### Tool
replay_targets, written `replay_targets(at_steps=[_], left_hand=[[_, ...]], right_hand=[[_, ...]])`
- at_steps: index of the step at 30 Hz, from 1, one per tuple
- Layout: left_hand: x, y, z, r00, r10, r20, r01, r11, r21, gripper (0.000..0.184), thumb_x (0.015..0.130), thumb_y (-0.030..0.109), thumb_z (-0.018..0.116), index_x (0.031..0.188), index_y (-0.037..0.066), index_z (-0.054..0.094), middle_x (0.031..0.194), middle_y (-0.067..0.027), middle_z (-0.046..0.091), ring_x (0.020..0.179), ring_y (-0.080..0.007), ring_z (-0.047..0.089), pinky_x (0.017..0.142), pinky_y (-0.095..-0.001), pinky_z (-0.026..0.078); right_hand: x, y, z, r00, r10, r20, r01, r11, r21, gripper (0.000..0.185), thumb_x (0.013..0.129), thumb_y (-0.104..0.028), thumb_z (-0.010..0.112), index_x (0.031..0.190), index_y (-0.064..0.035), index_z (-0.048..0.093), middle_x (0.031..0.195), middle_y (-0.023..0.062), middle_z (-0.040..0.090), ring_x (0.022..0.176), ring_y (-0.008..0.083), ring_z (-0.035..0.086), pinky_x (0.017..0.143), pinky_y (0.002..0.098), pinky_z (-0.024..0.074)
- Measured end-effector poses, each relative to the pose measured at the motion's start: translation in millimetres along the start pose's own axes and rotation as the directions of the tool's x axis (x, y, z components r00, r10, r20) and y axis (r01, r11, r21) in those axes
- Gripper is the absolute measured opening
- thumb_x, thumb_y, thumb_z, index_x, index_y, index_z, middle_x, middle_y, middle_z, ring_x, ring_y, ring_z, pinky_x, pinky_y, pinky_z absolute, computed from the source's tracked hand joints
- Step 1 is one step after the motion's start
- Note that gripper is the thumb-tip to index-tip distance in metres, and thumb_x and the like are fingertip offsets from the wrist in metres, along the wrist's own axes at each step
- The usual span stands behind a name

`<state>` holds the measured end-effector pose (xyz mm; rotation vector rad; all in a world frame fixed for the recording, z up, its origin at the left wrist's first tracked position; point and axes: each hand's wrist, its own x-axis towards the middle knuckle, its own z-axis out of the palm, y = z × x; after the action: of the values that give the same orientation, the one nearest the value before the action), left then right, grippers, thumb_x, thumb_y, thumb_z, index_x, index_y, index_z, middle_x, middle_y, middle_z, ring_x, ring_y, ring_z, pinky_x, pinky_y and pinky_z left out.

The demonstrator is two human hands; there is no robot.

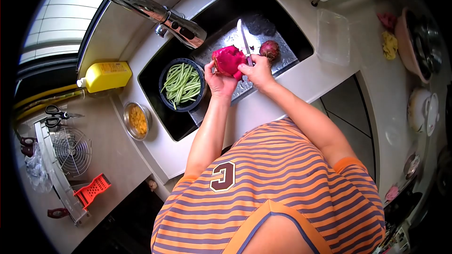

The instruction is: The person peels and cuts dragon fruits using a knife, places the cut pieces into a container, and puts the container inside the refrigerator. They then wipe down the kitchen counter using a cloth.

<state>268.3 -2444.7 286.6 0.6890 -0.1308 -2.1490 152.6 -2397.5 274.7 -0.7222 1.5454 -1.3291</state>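
Note:
A bright pink dragon fruit (229,61) is in my left hand (219,81), which cups it from below and the left, over the sink. My right hand (257,71) grips a knife (245,40) by its handle, blade pointing away from me. The right thumb presses near the fruit's right side. Beyond that hand, a dark red round fruit or bulb (270,50) lies on the metal tray (286,55) in the sink; its kind is unclear. To the left of the dragon fruit, green beans (181,84) fill a dark round basket (163,76).
A chrome faucet (183,29) reaches over the black sink (149,79). On the left stand a yellow bottle (108,76) and a metal bowl (127,118) of orange pieces. Scissors (59,115), a round wire rack (70,146) and an orange grater (92,190) lie farther left. A clear container (333,36) sits right.

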Motion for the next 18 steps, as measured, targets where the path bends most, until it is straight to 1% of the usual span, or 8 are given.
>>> replay_targets(at_steps=[1, 2, 5, 10, 13, 14, 15, 18], left_hand=[[0.4, -0.9, 0.3, 1.000, -0.012, 0.008, 0.012, 1.000, 0.008, 0.058, 0.072, 0.038, 0.054, 0.119, 0.004, 0.049, 0.121, -0.0127, 0.052, 0.112, -0.0302, 0.049, 0.101, -0.0443, 0.035], [0.9, -1.7, 1.1, 1.000, -0.001, -0.003, 0.001, 0.999, 0.032, 0.056, 0.073, 0.038, 0.053, 0.117, 0.004, 0.050, 0.119, -0.0126, 0.053, 0.111, -0.0304, 0.050, 0.100, -0.0440, 0.035], [0.8, -0.4, 5.4, 1.000, 0.025, -0.007, -0.024, 0.996, 0.084, 0.051, 0.074, 0.037, 0.052, 0.113, 0.004, 0.054, 0.115, -0.0124, 0.056, 0.108, -0.0307, 0.052, 0.099, -0.0432, 0.036], [5.5, 8.7, 0.5, 0.992, 0.005, 0.126, -0.022, 0.991, 0.130, 0.048, 0.074, 0.036, 0.052, 0.111, 0.005, 0.056, 0.112, -0.0129, 0.058, 0.106, -0.0300, 0.053, 0.097, -0.0423, 0.038], [10.3, 16.3, -13.5, 0.996, -0.032, 0.088, 0.025, 0.996, 0.083, 0.047, 0.074, 0.036, 0.052, 0.109, 0.005, 0.057, 0.112, -0.0123, 0.059, 0.105, -0.0292, 0.054, 0.097, -0.0427, 0.038], [11.3, 19.3, -17.9, 0.988, -0.096, 0.119, 0.089, 0.994, 0.063, 0.045, 0.073, 0.035, 0.053, 0.107, 0.006, 0.058, 0.111, -0.0113, 0.060, 0.104, -0.0284, 0.055, 0.097, -0.0429, 0.038], [11.7, 20.2, -20.1, 0.990, -0.076, 0.115, 0.068, 0.995, 0.071, 0.044, 0.073, 0.035, 0.053, 0.107, 0.006, 0.058, 0.110, -0.0111, 0.060, 0.104, -0.0285, 0.055, 0.097, -0.0430, 0.038], [9.7, 23.3, -20.1, 0.993, -0.056, 0.107, 0.046, 0.995, 0.092, 0.045, 0.073, 0.034, 0.053, 0.107, 0.007, 0.058, 0.110, -0.0103, 0.060, 0.104, -0.0288, 0.055, 0.097, -0.0429, 0.038]], right_hand=[[-0.5, -1.4, 3.7, 0.997, -0.049, -0.054, 0.048, 0.999, -0.012, 0.011, 0.073, -0.008, 0.066, 0.079, 0.0001, 0.062, 0.064, 0.0023, 0.058, 0.048, 0.0074, 0.050, 0.040, 0.0217, 0.0408], [-2.8, -3.2, 2.1, 0.997, 0.074, -0.038, -0.068, 0.989, 0.130, 0.009, 0.073, -0.006, 0.065, 0.078, 0.0002, 0.060, 0.063, 0.0028, 0.057, 0.046, 0.0075, 0.049, 0.041, 0.0217, 0.0406], [0.3, 2.1, -1.9, 0.992, 0.126, -0.022, -0.114, 0.949, 0.294, 0.008, 0.074, -0.004, 0.062, 0.081, -0.0003, 0.060, 0.063, 0.0024, 0.057, 0.046, 0.0075, 0.050, 0.040, 0.0216, 0.0394], [3.0, -6.5, -19.7, 0.961, 0.213, 0.176, -0.269, 0.872, 0.410, 0.009, 0.076, -0.002, 0.062, 0.085, -0.0005, 0.061, 0.069, 0.0019, 0.059, 0.048, 0.0066, 0.049, 0.040, 0.0192, 0.0376], [3.3, -16.2, -30.2, 0.952, 0.136, 0.274, -0.199, 0.956, 0.214, 0.015, 0.076, -0.005, 0.064, 0.091, -0.0004, 0.063, 0.070, 0.0019, 0.060, 0.048, 0.0055, 0.048, 0.039, 0.0187, 0.0365], [4.7, -22.9, -35.5, 0.927, 0.172, 0.334, -0.239, 0.956, 0.171, 0.024, 0.076, -0.007, 0.066, 0.099, -0.0005, 0.063, 0.071, 0.0019, 0.060, 0.048, 0.0044, 0.047, 0.039, 0.0177, 0.0358], [7.7, -26.7, -40.4, 0.915, 0.130, 0.381, -0.193, 0.973, 0.130, 0.028, 0.077, -0.011, 0.066, 0.104, -0.0006, 0.062, 0.071, 0.0011, 0.060, 0.049, 0.0036, 0.049, 0.039, 0.0166, 0.0354], [10.7, -35.3, -39.1, 0.940, 0.028, 0.341, -0.059, 0.995, 0.078, 0.031, 0.080, -0.022, 0.066, 0.101, -0.0002, 0.063, 0.070, -0.0004, 0.059, 0.053, 0.0030, 0.052, 0.040, 0.0165, 0.0351]])
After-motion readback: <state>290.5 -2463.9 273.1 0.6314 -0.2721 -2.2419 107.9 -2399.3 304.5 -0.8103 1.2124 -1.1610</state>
